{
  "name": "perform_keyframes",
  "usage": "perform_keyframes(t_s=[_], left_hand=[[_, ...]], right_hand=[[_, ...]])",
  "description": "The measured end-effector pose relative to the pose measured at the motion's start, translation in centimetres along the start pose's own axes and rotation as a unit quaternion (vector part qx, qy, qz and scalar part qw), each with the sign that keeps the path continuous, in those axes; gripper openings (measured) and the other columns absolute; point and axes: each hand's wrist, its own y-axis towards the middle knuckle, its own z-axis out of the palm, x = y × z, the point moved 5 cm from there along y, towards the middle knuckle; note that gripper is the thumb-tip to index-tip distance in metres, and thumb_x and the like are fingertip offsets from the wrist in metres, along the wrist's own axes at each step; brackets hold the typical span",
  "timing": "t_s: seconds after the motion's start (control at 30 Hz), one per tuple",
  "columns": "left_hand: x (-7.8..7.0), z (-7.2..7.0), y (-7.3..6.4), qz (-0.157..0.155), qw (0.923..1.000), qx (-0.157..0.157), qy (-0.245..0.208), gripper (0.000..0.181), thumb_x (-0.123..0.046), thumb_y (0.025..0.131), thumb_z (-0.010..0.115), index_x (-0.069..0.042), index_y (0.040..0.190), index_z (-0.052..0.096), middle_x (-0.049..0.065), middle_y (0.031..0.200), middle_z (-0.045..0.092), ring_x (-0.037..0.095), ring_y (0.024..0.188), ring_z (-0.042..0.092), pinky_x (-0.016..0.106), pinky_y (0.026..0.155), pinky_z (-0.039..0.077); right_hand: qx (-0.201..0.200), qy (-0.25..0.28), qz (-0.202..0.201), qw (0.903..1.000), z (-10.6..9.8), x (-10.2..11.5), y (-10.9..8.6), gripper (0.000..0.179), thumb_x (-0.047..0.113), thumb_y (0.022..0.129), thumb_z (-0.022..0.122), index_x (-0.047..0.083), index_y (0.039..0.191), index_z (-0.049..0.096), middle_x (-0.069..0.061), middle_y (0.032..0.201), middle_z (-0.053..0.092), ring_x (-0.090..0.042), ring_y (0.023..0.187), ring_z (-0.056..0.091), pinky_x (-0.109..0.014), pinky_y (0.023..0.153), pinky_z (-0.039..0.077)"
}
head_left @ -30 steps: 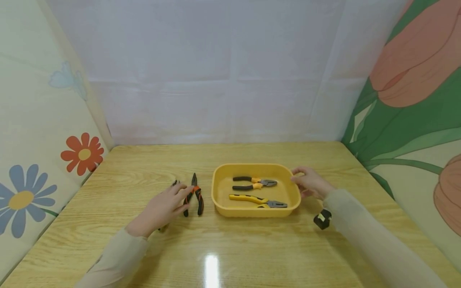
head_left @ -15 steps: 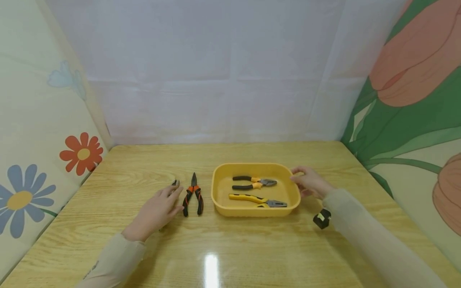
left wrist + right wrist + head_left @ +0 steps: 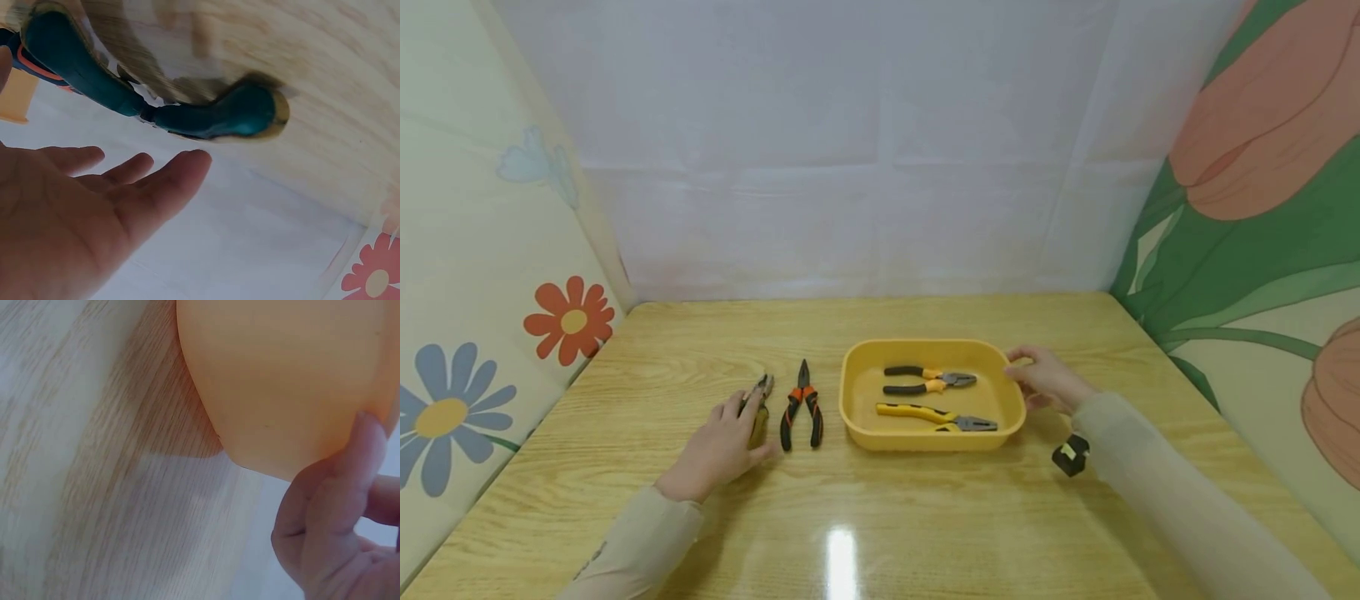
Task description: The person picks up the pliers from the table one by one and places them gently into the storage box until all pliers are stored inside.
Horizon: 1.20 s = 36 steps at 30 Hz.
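Observation:
My left hand [image 3: 718, 450] reaches over a pair of green-handled pliers [image 3: 760, 414] on the table, its fingers loosely extended. In the left wrist view the pliers' dark green handles [image 3: 215, 115] lie just beyond the fingertips, with a gap between them. Right beside these are long-nose pliers [image 3: 803, 404] with black and orange handles, spread in a V. My right hand [image 3: 1048, 381] holds the right end of a yellow tray [image 3: 925, 442] by its rim. Inside the tray are black-and-yellow combination pliers [image 3: 929, 382] and larger yellow-handled pliers [image 3: 940, 417].
A small black tape measure [image 3: 1071, 456] lies on the table near the right sleeve, partly covered by it. The wooden table [image 3: 880, 533] meets a white cloth backdrop [image 3: 880, 167] behind, with flower-printed panels at either side.
My left hand has drawn left, off the long-nose pliers' side, and now lies over the green-handled pliers, uncovering more of them. The right hand and the tray have stayed put.

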Motion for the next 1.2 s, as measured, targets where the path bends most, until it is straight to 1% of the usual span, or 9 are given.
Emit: perform_keyframes(t_s=[0.1, 0.2, 0.37, 0.43, 0.57, 0.67, 0.83, 1.07, 1.2], left_hand=[[0.2, 0.2, 0.1, -0.02, 0.9993, 0.026, -0.017, 0.095, -0.052, 0.086, 0.067, 0.01, 0.147, 0.029, 0.042, 0.14, 0.031, 0.061, 0.12, 0.038, 0.065, 0.082, 0.046], [0.7, 0.5, 0.2, -0.041, 0.998, 0.041, -0.025, 0.098, -0.054, 0.086, 0.067, 0.011, 0.147, 0.028, 0.046, 0.139, 0.027, 0.064, 0.12, 0.034, 0.067, 0.084, 0.044], [1.6, 1.1, 0.3, -0.072, 0.995, 0.062, -0.028, 0.097, -0.051, 0.088, 0.066, 0.012, 0.147, 0.024, 0.05, 0.138, 0.023, 0.067, 0.118, 0.034, 0.068, 0.085, 0.043], [1.7, 1.2, 0.3, -0.076, 0.994, 0.073, -0.03, 0.092, -0.047, 0.09, 0.065, 0.012, 0.147, 0.024, 0.05, 0.137, 0.023, 0.067, 0.119, 0.033, 0.068, 0.087, 0.042], [1.6, 1.1, 0.4, -0.069, 0.9937, 0.086, -0.019, 0.081, -0.04, 0.094, 0.062, 0.013, 0.145, 0.029, 0.05, 0.136, 0.027, 0.065, 0.118, 0.036, 0.067, 0.088, 0.042], [1.4, 1.0, 0.5, -0.064, 0.9945, 0.082, -0.005, 0.073, -0.035, 0.096, 0.061, 0.013, 0.143, 0.034, 0.048, 0.134, 0.031, 0.063, 0.115, 0.041, 0.065, 0.087, 0.044], [1.3, 0.9, 0.6, -0.062, 0.9956, 0.07, -0.006, 0.065, -0.025, 0.096, 0.062, 0.011, 0.143, 0.037, 0.045, 0.133, 0.036, 0.06, 0.11, 0.046, 0.063, 0.083, 0.047], [1.1, 0.9, 0.8, -0.068, 0.9957, 0.063, 0.004, 0.06, -0.018, 0.095, 0.061, 0.012, 0.142, 0.038, 0.043, 0.128, 0.041, 0.055, 0.106, 0.05, 0.059, 0.078, 0.05], [1.1, 0.9, 0.9, -0.067, 0.9964, 0.052, 0.005, 0.057, -0.015, 0.095, 0.06, 0.013, 0.14, 0.039, 0.042, 0.12, 0.045, 0.05, 0.097, 0.051, 0.056, 0.073, 0.05]], right_hand=[[-0.003, -0.002, 0.005, 1.0, 0.0, 0.0, 0.0, 0.035, 0.011, 0.102, 0.047, -0.002, 0.134, 0.041, -0.006, 0.083, 0.058, -0.013, 0.065, 0.055, -0.028, 0.056, 0.051], [-0.001, -0.001, 0.005, 1.0, 0.0, 0.1, 0.0, 0.035, 0.011, 0.102, 0.047, -0.002, 0.133, 0.04, -0.005, 0.082, 0.058, -0.012, 0.065, 0.055, -0.027, 0.055, 0.051], [0.002, 0.002, 0.001, 1.0, 0.1, 0.1, 0.0, 0.034, 0.011, 0.102, 0.047, -0.002, 0.133, 0.04, -0.004, 0.082, 0.059, -0.012, 0.065, 0.056, -0.027, 0.055, 0.051], [0.002, 0.002, 0.0, 1.0, 0.1, 0.1, 0.0, 0.034, 0.011, 0.102, 0.047, -0.003, 0.133, 0.041, -0.004, 0.082, 0.059, -0.012, 0.065, 0.056, -0.027, 0.055, 0.051], [0.001, 0.001, 0.004, 1.0, 0.2, 0.0, 0.2, 0.034, 0.011, 0.102, 0.047, -0.002, 0.133, 0.041, -0.004, 0.082, 0.058, -0.012, 0.065, 0.056, -0.027, 0.055, 0.051], [0.001, 0.003, 0.006, 1.0, 0.1, -0.1, 0.2, 0.034, 0.011, 0.102, 0.047, -0.002, 0.133, 0.04, -0.004, 0.082, 0.058, -0.012, 0.065, 0.056, -0.026, 0.055, 0.051], [0.003, 0.004, 0.001, 1.0, 0.0, -0.1, 0.2, 0.035, 0.011, 0.102, 0.047, -0.003, 0.133, 0.04, -0.004, 0.083, 0.06, -0.012, 0.066, 0.057, -0.027, 0.057, 0.051], [0.001, -0.005, 0.0, 1.0, -0.1, -0.1, 0.2, 0.036, 0.012, 0.102, 0.047, -0.002, 0.134, 0.041, -0.006, 0.085, 0.06, -0.013, 0.067, 0.056, -0.029, 0.057, 0.052], [0.004, 0.003, -0.006, 1.0, -0.1, -0.1, 0.3, 0.035, 0.011, 0.102, 0.047, -0.003, 0.133, 0.04, -0.004, 0.081, 0.058, -0.012, 0.064, 0.055, -0.028, 0.055, 0.051]])
